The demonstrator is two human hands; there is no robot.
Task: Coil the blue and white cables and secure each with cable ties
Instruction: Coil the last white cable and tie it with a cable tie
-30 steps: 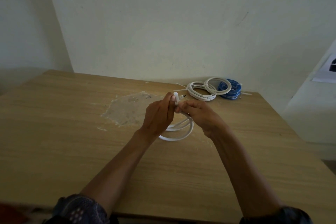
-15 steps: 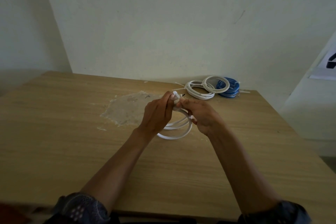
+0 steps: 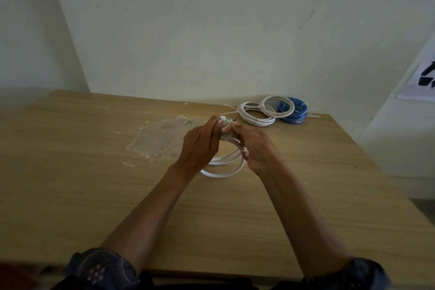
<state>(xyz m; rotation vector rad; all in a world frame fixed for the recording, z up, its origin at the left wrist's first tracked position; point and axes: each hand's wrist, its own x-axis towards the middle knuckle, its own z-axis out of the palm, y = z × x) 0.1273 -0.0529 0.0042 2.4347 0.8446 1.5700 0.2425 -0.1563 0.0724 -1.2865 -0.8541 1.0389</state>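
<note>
Since a second ago the right hand [image 3: 255, 148] has spread a little further down the loops, while the left hand [image 3: 200, 146] keeps its pinch at the top. Both grip the white cable coil [image 3: 226, 172], held just above the bench [image 3: 94, 172] near its middle. The cable looks light but springy, so it is best clamped where the loops bunch together.

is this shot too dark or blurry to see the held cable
Head view: dim, so the left hand and right hand look dark, but the white cable coil stands out clearly; wide-angle slants the wall corner; sleeves at the bottom edge are blurred.
</note>
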